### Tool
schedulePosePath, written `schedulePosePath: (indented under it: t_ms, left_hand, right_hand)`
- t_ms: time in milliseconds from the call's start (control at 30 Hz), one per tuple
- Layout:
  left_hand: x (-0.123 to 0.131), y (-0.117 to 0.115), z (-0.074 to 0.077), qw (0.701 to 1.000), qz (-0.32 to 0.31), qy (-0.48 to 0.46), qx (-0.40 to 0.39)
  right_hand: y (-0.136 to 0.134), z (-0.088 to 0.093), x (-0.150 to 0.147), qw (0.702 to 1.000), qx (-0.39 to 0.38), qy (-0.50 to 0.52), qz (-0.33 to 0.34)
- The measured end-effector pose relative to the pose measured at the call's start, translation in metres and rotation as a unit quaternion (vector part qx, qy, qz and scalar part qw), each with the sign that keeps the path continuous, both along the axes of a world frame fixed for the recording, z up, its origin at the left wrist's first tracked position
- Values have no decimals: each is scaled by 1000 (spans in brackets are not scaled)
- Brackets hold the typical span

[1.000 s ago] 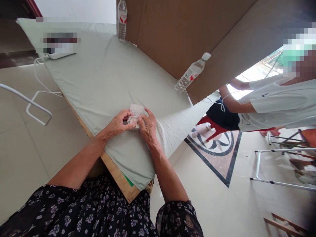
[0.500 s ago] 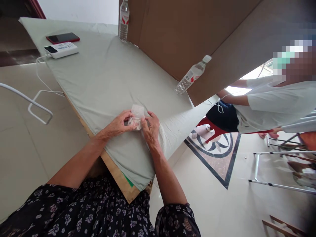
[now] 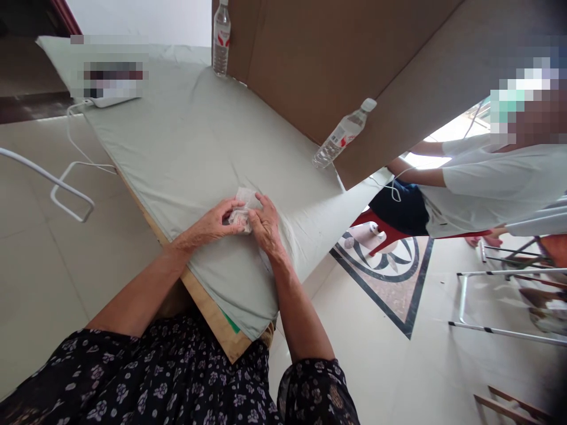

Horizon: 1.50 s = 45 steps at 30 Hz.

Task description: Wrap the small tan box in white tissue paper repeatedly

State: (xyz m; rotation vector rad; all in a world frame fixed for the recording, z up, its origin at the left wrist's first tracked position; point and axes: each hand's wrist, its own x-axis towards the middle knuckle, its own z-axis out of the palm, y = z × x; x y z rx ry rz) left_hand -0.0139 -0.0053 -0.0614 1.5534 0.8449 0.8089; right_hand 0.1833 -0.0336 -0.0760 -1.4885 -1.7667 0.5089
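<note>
A small crumpled white packet (image 3: 243, 208) lies on the pale green cloth (image 3: 186, 141) covering the table, close to its near corner. My left hand (image 3: 213, 223) pinches the packet's left side with curled fingers. Pressed against its right side, my right hand (image 3: 266, 223) has its fingers closed on it too. Both wrists rest on the cloth. What is inside the packet is hidden by my fingers.
Two clear water bottles, one upright (image 3: 220, 38) and one leaning (image 3: 343, 134), stand against brown cardboard panels (image 3: 336, 65). A white device with a cable (image 3: 110, 99) sits at the far corner. A person in a white shirt (image 3: 487, 183) sits at right. Metal frames (image 3: 496, 307) stand on the tiled floor.
My right hand has slid a little left and closed more tightly over the packet. My left hand has stayed where it was.
</note>
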Motion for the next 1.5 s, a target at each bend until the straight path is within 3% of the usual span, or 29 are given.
schedulePosePath:
  t_ms: [167,267,367,533,633,767,933,1100,1300,1500]
  left_hand:
    - [-2,1,2,999,9,40,26]
    - [-2,2,-1,999,14,39,27]
    - [-2,2,-3,999,10,38,26]
    - [-2,1,1,999,4,46,21]
    - [-1,1,5,998,10,53,25]
    - [1,1,8,999,22,39,28]
    - [2,-3,14,1000,-10,6,-20]
    - [5,-8,9,998,16,-59,-9]
    - [5,-4,3,998,46,-41,3]
    - [-1,-1,8,996,2,-65,-62]
  right_hand:
    - [-6,4,2,1000,-10,17,-8]
    - [-5,9,10,992,-20,94,-79]
    - [11,12,17,974,-88,167,-126]
    - [47,18,11,969,-157,175,-70]
    - [52,25,4,955,-179,238,0]
    - [37,35,0,928,-176,324,56]
    - [9,45,4,930,-167,319,74]
    - [-8,40,8,954,-130,243,117]
    - [-9,31,6,980,-86,157,89]
    - [-9,32,0,933,-177,304,79]
